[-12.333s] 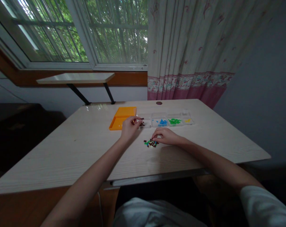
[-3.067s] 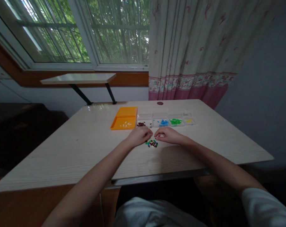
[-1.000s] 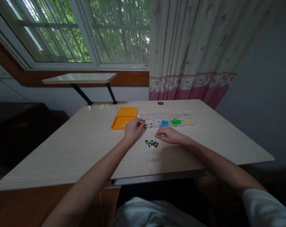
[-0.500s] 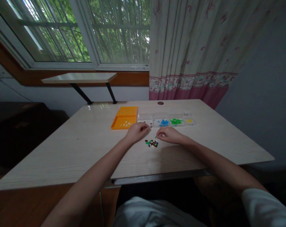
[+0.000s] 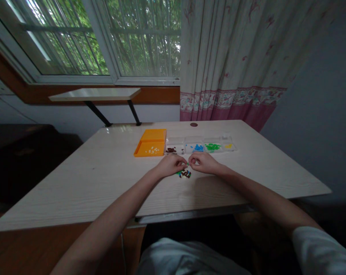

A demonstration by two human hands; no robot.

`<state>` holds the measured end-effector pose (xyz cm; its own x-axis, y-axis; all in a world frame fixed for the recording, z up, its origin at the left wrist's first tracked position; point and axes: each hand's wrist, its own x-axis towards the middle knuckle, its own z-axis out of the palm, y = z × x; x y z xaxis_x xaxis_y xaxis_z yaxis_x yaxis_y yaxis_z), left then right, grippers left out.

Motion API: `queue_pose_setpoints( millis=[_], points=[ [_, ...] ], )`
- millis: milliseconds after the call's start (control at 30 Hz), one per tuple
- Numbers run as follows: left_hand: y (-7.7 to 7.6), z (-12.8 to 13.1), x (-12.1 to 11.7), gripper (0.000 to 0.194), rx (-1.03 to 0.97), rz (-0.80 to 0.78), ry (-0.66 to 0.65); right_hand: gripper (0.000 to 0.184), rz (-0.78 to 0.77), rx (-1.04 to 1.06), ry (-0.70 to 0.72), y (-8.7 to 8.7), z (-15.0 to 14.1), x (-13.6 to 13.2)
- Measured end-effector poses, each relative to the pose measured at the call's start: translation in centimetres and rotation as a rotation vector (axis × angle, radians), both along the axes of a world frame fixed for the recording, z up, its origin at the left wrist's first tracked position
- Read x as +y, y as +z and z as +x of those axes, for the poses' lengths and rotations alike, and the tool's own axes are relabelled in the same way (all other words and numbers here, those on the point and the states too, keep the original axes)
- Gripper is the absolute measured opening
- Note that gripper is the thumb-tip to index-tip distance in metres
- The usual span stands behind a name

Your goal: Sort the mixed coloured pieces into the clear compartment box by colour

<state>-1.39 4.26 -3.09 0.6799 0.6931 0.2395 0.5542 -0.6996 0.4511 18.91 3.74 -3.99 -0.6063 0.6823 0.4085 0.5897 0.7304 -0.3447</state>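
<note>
My left hand [image 5: 172, 165] is closed in a pinch close to the fingertips of my right hand; what it holds, if anything, is too small to make out. My right hand [image 5: 204, 163] pinches a small green plastic piece [image 5: 188, 164], which shows at its fingertips. Just below the hands, a little cluster of brown, green, blue and pale pieces [image 5: 185, 174] lies on the table, its left part covered by my left hand. Behind my left hand, brown pieces [image 5: 171, 149] sit in a clear compartment box [image 5: 195, 139].
An orange open case [image 5: 152, 135] with white pieces stands left of the clear box. Other compartments hold blue pieces [image 5: 198, 148], green pieces [image 5: 213, 147] and yellow pieces [image 5: 228, 146]. A raised shelf [image 5: 98, 94] stands at the back left of the wooden table [image 5: 84, 183].
My left hand has moved right and toward me, from the brown pieces' compartment to beside my right hand. The brown pieces now show. My right hand has barely shifted.
</note>
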Motion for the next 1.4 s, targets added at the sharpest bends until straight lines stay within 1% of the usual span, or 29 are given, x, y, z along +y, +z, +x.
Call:
queue_pose_setpoints(
  millis=[100, 267, 600, 867, 1000, 1100, 1167, 1233, 1300, 1400],
  points=[
    [0.0, 0.0, -0.1, 0.019, -0.045, 0.008, 0.022, 0.009, 0.005, 0.025, 0.013, 0.0, 0.0, -0.1],
    [-0.3, 0.1, -0.1, 0.019, -0.073, 0.030, 0.005, 0.009, 0.022, 0.052, -0.009, 0.0, 0.0, -0.1],
    [0.0, -0.2, 0.1, 0.023, -0.185, 0.065, 0.078, 0.011, 0.037, 0.106, -0.056, -0.2, 0.0, 0.2],
    [0.3, 0.1, -0.1, 0.025, -0.179, 0.045, 0.071, 0.012, 0.058, 0.124, -0.061, -0.4, 0.0, 0.1],
    [0.7, -0.8, 0.4, 0.024, -0.142, -0.017, 0.011, 0.014, 0.120, 0.164, -0.073, 0.4, 0.3, -0.2],
    [1.0, -2.1, 0.9, 0.021, -0.063, -0.169, -0.068, 0.019, 0.208, 0.242, -0.107, 1.3, 0.9, -0.5],
    [1.1, -3.0, 1.0, 0.021, -0.015, -0.281, -0.095, 0.022, 0.265, 0.279, -0.126, 1.7, 1.4, -0.5],
    [1.1, -3.4, 1.1, 0.021, 0.023, -0.339, -0.108, 0.023, 0.297, 0.290, -0.148, 1.9, 1.7, -0.5],
    [1.1, -3.5, 1.1, 0.020, 0.054, -0.341, -0.119, 0.024, 0.305, 0.287, -0.170, 1.8, 1.9, -0.4],
    [1.1, -3.2, 1.0, 0.017, 0.071, -0.283, -0.140, 0.022, 0.331, 0.298, -0.157, 1.7, 2.1, -0.2]
  ],
)
